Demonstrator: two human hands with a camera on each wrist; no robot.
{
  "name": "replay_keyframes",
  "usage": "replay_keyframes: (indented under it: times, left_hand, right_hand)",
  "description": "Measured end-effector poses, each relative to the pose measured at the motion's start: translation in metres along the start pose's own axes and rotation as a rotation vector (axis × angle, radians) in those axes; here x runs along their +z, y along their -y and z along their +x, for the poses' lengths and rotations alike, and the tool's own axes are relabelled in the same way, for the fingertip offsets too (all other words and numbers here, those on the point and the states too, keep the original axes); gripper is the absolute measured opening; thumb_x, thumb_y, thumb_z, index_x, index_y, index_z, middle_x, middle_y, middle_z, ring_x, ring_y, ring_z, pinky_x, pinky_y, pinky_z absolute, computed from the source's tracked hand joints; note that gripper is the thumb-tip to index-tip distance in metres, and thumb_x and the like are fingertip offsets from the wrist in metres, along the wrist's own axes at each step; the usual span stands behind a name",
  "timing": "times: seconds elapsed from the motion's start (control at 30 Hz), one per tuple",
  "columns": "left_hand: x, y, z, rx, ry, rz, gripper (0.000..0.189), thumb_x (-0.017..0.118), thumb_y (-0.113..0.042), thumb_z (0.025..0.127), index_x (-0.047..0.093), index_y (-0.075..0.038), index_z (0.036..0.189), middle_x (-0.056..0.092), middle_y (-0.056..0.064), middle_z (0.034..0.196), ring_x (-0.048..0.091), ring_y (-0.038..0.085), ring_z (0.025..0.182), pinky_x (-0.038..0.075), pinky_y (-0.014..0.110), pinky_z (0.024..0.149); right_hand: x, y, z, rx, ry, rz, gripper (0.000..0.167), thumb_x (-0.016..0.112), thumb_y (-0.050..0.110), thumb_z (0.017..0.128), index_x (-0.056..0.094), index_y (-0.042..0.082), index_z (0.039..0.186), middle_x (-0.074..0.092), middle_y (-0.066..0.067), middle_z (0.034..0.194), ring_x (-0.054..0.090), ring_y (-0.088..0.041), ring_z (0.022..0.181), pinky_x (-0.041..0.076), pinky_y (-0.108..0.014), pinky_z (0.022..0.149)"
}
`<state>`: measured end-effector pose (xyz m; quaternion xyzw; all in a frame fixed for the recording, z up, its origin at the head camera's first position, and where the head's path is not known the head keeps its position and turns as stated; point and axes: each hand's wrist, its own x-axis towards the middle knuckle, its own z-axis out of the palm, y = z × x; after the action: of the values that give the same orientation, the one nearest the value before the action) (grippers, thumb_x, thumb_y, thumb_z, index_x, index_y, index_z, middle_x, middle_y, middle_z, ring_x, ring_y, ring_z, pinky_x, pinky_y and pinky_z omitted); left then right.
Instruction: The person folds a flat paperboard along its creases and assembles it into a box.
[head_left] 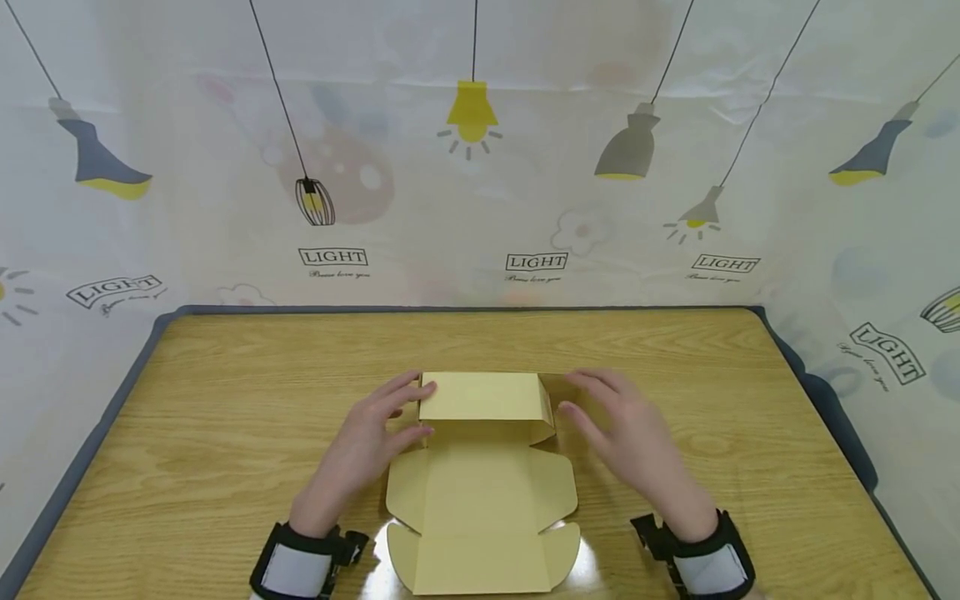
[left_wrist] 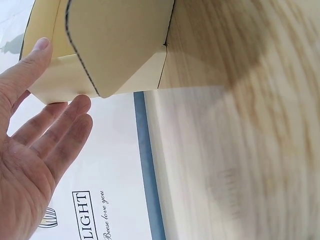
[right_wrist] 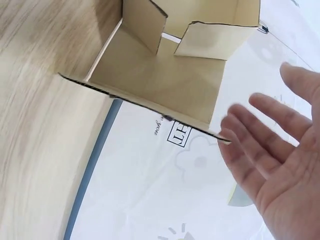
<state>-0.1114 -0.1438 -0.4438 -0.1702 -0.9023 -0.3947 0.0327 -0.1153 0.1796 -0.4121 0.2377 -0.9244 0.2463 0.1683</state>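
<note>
A partly folded pale yellow cardboard box (head_left: 480, 483) lies on the table, its far section (head_left: 480, 396) raised and folded over, its side flaps spread flat nearer me. My left hand (head_left: 367, 429) holds the raised section's left end, with thumb and fingers on different faces of the cardboard (left_wrist: 50, 80). Beside the right end is my right hand (head_left: 630, 433), fingers spread and slightly bent. In the right wrist view, its fingertips (right_wrist: 227, 137) reach the edge of a side panel that stands out from the open end (right_wrist: 160, 70). Small folded tabs show inside that end.
The wood-grain table (head_left: 225, 458) runs back to a dark blue edge strip (head_left: 465, 309). Behind and at the sides hangs a pale curtain (head_left: 420, 167) printed with lamps and lettering. Black straps (head_left: 712, 550) circle both wrists.
</note>
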Motion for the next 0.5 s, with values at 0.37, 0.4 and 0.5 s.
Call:
replay_keyframes:
  times: [0.37,0.4,0.5]
  left_hand:
    - [-0.001,-0.001,0.0,-0.011,0.006,0.003,0.051,0.075,-0.019,0.081,0.059,-0.019,0.129,0.045,0.008,0.145,0.062,0.03,0.108,0.056,0.037,0.086]
    - [-0.001,-0.001,0.0,-0.008,0.005,0.003,0.051,0.075,-0.018,0.081,0.059,-0.019,0.129,0.045,0.008,0.145,0.062,0.03,0.109,0.056,0.037,0.087]
    - [-0.001,-0.001,0.0,-0.007,0.001,0.004,0.052,0.075,-0.018,0.08,0.059,-0.02,0.129,0.045,0.009,0.144,0.062,0.029,0.11,0.056,0.037,0.087]
  right_hand:
    - [0.002,-0.016,0.0,0.168,0.162,0.069,0.062,0.061,0.037,0.092,0.041,0.007,0.143,0.046,-0.017,0.141,0.046,-0.037,0.127,0.042,-0.054,0.102]
    - [0.003,-0.017,0.0,0.186,0.189,0.084,0.064,0.06,0.039,0.092,0.038,0.008,0.144,0.046,-0.017,0.142,0.046,-0.037,0.127,0.041,-0.054,0.103]
    - [0.005,-0.02,0.0,0.229,0.258,0.127,0.068,0.059,0.04,0.092,0.033,0.008,0.147,0.043,-0.017,0.144,0.045,-0.037,0.129,0.04,-0.054,0.105]
